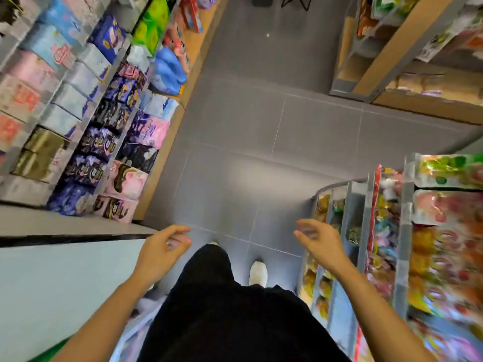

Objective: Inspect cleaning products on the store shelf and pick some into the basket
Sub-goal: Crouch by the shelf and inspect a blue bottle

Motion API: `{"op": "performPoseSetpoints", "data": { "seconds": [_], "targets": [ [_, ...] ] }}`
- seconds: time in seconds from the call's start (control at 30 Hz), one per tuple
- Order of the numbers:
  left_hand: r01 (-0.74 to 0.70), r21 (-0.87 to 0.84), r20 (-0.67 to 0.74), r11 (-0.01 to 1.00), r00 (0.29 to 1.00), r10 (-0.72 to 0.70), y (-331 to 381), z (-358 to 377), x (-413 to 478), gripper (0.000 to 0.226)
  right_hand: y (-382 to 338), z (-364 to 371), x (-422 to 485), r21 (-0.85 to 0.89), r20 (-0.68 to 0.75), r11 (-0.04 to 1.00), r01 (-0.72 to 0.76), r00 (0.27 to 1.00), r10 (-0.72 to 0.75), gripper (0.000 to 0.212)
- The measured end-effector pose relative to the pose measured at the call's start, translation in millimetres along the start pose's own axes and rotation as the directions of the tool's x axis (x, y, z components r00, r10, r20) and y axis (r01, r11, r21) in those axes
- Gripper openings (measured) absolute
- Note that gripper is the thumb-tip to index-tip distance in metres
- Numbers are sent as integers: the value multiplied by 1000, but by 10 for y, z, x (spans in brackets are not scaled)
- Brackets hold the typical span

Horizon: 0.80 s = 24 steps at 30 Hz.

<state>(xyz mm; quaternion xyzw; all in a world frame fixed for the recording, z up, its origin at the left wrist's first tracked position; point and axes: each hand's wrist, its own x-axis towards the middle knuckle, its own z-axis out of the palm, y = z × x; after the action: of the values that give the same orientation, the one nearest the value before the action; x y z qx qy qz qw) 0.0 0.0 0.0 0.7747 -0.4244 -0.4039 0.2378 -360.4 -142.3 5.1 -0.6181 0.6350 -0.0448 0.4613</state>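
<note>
Head view, looking steeply down a store aisle. **Step in hand:** judged from the frame, the approach, before any inspection. The person stands on the grey tiled floor (261,126) between two runs of shelving, black trousers (209,296) at 6 o'clock and one pale shoe (258,273) showing just past them. No product is in hand yet.

**Task items:** no basket is in view. The left shelving (119,62), from 9 to 11 o'clock, carries soft wrapped packs in purple, pink, pale blue and green, with blue packs (168,69) at its low edge. Blur prevents telling whether any are cleaning products. The right shelving (403,231), from 3 to 5 o'clock, holds bright packets that look like snacks or sweets. A third unit (386,48) stands well apart at 1 o'clock. A plain pale surface (65,278) fills 8 o'clock.

**Grip:** the left hand (159,246), at 7 o'clock, hangs over the floor with fingers loosely curled, holding and touching nothing. The right hand (320,240), at 5 o'clock, near the end of the right shelving but apart from it, is likewise relaxed and empty, fingers half bent.

**Next move (judgement):** locate the cleaning section and a basket, turn to face that shelf, then reach with one hand to lift a single product for a look at its label.
</note>
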Motion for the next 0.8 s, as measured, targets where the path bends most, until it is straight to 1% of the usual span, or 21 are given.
{"op": "performPoseSetpoints", "data": {
  "seconds": [0.13,0.23,0.37,0.6,0.8],
  "targets": [
    [117,-46,-29,992,992,-119,-14,-115,207,25,-333,-111,455,-66,28,997,34,999,-33,35],
    [149,-91,-25,985,988,-152,-32,-246,517,23,-591,-137,796,-101,53,992,70,997,-64,34],
    [174,-108,10,979,985,-174,47,-527,1210,24,-924,-188,1217,-110,39,993,52,998,-48,33],
    [137,-62,98,989,987,-130,440,-1096,2589,21,-1411,-349,1831,-95,-37,993,-68,997,64,32],
    [51,21,149,998,987,-53,1110,-1314,3796,21,-1645,-666,2438,-11,-92,986,-169,982,167,30]
  ]
}}
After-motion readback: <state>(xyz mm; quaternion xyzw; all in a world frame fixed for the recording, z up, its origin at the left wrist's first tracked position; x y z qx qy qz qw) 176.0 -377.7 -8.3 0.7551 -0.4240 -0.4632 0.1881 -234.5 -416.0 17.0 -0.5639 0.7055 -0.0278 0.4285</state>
